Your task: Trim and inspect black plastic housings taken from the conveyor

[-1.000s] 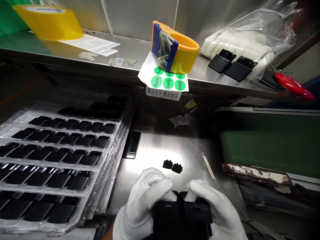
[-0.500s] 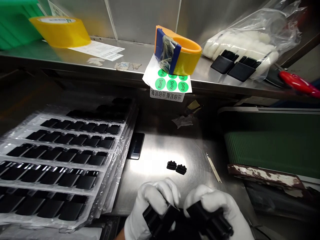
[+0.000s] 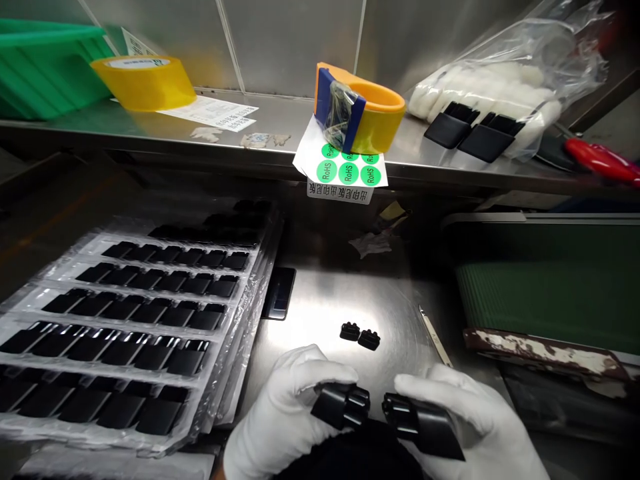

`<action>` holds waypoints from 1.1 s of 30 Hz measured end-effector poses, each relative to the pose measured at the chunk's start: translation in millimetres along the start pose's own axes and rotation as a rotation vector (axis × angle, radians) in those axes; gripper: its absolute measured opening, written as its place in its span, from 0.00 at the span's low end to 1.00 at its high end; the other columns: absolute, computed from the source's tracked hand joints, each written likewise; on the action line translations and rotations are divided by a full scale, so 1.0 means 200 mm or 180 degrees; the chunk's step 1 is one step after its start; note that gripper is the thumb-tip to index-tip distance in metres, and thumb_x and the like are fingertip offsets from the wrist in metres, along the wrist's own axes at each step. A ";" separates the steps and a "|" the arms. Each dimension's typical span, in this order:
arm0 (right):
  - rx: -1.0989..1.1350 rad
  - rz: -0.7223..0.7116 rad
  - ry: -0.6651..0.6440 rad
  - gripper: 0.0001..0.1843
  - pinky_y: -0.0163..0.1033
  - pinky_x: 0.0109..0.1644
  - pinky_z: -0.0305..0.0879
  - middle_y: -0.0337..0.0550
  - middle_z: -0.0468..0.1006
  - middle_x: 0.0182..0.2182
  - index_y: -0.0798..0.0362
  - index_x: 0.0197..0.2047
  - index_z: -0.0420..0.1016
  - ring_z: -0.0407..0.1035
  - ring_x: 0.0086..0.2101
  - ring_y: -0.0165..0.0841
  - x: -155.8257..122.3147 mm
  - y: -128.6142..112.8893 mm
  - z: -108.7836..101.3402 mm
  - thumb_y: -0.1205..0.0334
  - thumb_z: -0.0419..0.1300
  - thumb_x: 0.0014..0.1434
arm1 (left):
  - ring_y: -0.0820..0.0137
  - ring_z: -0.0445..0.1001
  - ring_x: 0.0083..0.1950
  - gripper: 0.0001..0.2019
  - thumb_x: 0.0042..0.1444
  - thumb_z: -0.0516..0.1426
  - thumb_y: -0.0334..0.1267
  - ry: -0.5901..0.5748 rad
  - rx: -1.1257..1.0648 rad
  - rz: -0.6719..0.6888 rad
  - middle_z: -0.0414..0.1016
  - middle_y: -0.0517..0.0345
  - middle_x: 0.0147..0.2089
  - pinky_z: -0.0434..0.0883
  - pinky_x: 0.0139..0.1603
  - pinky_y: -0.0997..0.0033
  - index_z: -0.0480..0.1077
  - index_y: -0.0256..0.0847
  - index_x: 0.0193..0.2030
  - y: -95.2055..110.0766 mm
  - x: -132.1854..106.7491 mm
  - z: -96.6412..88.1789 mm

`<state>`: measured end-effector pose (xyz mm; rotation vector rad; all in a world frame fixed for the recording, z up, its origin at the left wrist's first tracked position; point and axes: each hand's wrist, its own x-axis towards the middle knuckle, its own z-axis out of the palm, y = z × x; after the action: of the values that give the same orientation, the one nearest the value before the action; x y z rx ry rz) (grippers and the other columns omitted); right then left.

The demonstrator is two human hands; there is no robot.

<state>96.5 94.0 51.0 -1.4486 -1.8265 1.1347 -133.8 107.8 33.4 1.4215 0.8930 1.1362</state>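
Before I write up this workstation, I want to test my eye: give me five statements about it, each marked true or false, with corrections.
1. The left hand holds a black part. True.
2. The right hand is bare. False: the right hand wears a white glove and holds a second black part.
3. Two small black pieces lie on the metal table. True.
4. The slim knife lies left of the small black pieces. False: the slim knife is to their right.
5. The yellow-and-blue tape holder stands on the sheet of RoHS stickers. True.
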 end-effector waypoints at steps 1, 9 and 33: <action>-0.0130 -0.0195 -0.0087 0.17 0.37 0.30 0.70 0.34 0.70 0.21 0.40 0.44 0.82 0.69 0.23 0.31 0.00 0.02 0.00 0.64 0.69 0.50 | 0.75 0.64 0.26 0.10 0.49 0.67 0.33 -0.0082 0.0129 0.0039 0.65 0.65 0.24 0.66 0.27 0.77 0.78 0.43 0.40 0.00 0.00 -0.01; -0.0098 -0.1203 0.0367 0.28 0.33 0.25 0.65 0.32 0.67 0.22 0.42 0.54 0.75 0.66 0.21 0.27 0.03 0.08 0.07 0.69 0.68 0.50 | 0.74 0.61 0.22 0.09 0.54 0.64 0.37 -0.0198 0.0374 0.0190 0.62 0.65 0.22 0.65 0.24 0.75 0.79 0.44 0.43 0.01 0.01 0.04; -0.0215 0.1112 0.1129 0.13 0.53 0.56 0.66 0.44 0.78 0.46 0.52 0.46 0.75 0.71 0.49 0.40 -0.01 0.92 0.43 0.54 0.61 0.63 | 0.84 0.56 0.12 0.16 0.68 0.44 0.47 -0.0256 -0.3444 -0.1274 0.68 0.62 0.27 0.54 0.11 0.86 0.67 0.44 0.49 -0.19 -0.18 0.20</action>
<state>118.7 80.1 -150.7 -1.9230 -1.4146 0.9010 -102.8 68.5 -9.6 0.3693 0.3419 0.9831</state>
